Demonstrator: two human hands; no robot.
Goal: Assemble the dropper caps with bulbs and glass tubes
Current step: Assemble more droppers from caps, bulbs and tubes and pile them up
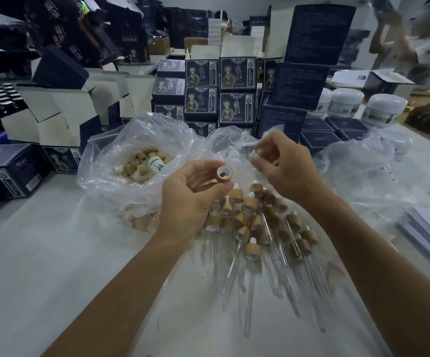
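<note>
While left hand [195,191] pinches one bare cap [224,173], mouth up | right hand [283,163] at 1 o'clock pinches white bulb [256,153] | finished droppers [260,228] piled on table [54,253] at 6 | loose caps [141,163] bagged at 10, many left

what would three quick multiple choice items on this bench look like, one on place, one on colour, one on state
1. Where does the plastic bag of loose caps lie?
A. left of the hands
B. on the stacked boxes
C. at the near table edge

2. What colour is the cap in the left hand?
A. black
B. bamboo brown
C. blue

3. The right hand is:
A. flat on the table
B. hanging empty
C. pinching a small pale part

Answers: 1 A, the bag sits left of both hands; 2 B, the wood-toned ring shows; 3 C, its fingers close on the part.
</note>
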